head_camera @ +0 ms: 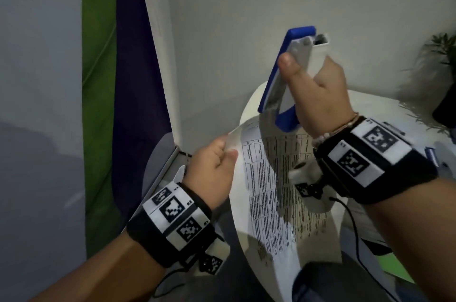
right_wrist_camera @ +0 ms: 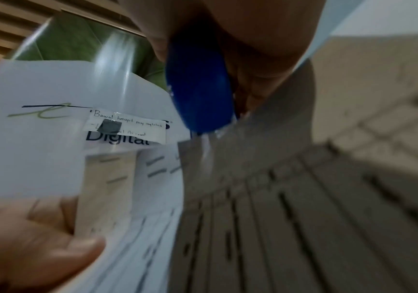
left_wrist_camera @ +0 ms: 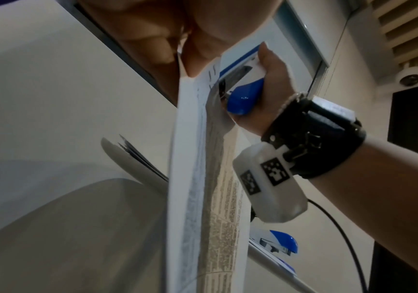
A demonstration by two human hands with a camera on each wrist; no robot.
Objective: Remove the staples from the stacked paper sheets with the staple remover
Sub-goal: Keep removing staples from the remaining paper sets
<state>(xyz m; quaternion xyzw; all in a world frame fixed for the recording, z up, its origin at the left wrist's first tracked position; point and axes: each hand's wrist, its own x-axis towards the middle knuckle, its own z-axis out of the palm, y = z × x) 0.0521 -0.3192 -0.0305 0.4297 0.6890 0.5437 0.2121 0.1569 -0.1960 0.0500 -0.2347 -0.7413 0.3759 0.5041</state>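
Blue and white plastic in the centre of the head view: the staple remover [head_camera: 283, 74] stands nearly upright, with the right hand [head_camera: 323, 94] wrapped around it and the thumb pressed on its side. Its lower end sits at the top edge of the paper sheets [head_camera: 266, 190], which curve down toward the bottom of the frame. The left hand [head_camera: 212, 168] pinches their upper left corner. The round white counter [head_camera: 385, 109] lies behind, at right.

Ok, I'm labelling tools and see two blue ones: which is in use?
Find the round white table. Above it the right hand grips the blue-and-white staple remover at the top of the paper sheets. Its lookalike lies on the table, unheld.
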